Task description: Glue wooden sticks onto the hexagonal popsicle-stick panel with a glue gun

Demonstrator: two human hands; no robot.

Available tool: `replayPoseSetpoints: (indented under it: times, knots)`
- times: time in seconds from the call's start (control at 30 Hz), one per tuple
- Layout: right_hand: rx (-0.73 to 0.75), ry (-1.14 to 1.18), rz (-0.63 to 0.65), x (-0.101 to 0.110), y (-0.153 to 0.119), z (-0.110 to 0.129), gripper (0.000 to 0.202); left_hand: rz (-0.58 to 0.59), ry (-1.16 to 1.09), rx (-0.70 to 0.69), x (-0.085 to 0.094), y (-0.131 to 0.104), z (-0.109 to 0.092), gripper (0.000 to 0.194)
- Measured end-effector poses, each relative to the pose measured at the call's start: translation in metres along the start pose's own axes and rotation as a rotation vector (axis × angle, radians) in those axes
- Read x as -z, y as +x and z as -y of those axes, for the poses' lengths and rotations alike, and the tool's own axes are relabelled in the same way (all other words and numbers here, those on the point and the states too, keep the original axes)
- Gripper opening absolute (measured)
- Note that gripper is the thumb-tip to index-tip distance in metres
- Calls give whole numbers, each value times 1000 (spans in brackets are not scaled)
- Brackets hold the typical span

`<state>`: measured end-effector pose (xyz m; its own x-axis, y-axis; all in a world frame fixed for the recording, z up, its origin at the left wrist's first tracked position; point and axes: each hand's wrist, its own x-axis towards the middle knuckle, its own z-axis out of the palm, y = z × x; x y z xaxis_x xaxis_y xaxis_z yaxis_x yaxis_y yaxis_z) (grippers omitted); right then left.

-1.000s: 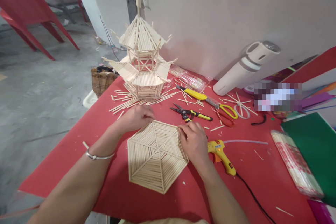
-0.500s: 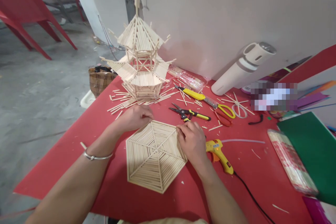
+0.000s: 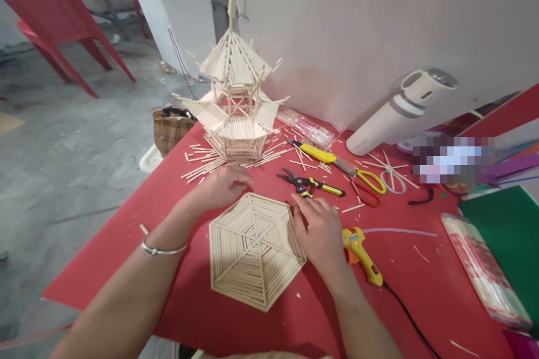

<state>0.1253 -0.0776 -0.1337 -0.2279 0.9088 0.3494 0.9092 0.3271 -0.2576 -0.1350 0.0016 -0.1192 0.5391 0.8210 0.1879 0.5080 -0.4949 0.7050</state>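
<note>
The lettering on the white flask (image 3: pixel 383 120), beyond and right of the hexagonal stick panel (image 3: pixel 257 249), is too small for you to read. Likewise, you can see marks on the yellow glue gun (image 3: pixel 365 255), right of the panel, and red print on the stick packet (image 3: pixel 484 269), farther right, but neither is legible. A pixelated patch (image 3: pixel 452 160), beyond and far right of the panel, hides whatever is there.

The panel lies flat on the red surface (image 3: pixel 421 286), directly in front of you and between your forearms. Your left fingers (image 3: pixel 240 176) are curled inward just beyond its far left edge; whether they pinch anything small, you cannot tell. Your right fingers (image 3: pixel 308 207) are loosely bent at its upper right edge, the thumb side closest; you cannot tell whether they touch it or grip anything.

Beyond the panel stands a tiered stick tower (image 3: pixel 242 128), with loose sticks (image 3: pixel 202 168) around its base. Black-and-yellow pliers (image 3: pixel 324 186) and a yellow-handled knife (image 3: pixel 315 152) lie beyond the panel to its right.
</note>
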Motion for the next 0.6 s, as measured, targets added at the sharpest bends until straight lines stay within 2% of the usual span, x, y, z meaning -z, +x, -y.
replayPoseSetpoints:
  times: [0.17, 0.6]
  knots:
    - [-12, 10, -25, -1, -2, 1, 34, -8, 37, 16, -2, 0, 3, 21]
    - [-28, 59, -6, 0, -2, 3, 48, 62, 37, 20, -7, 0, 8, 21]
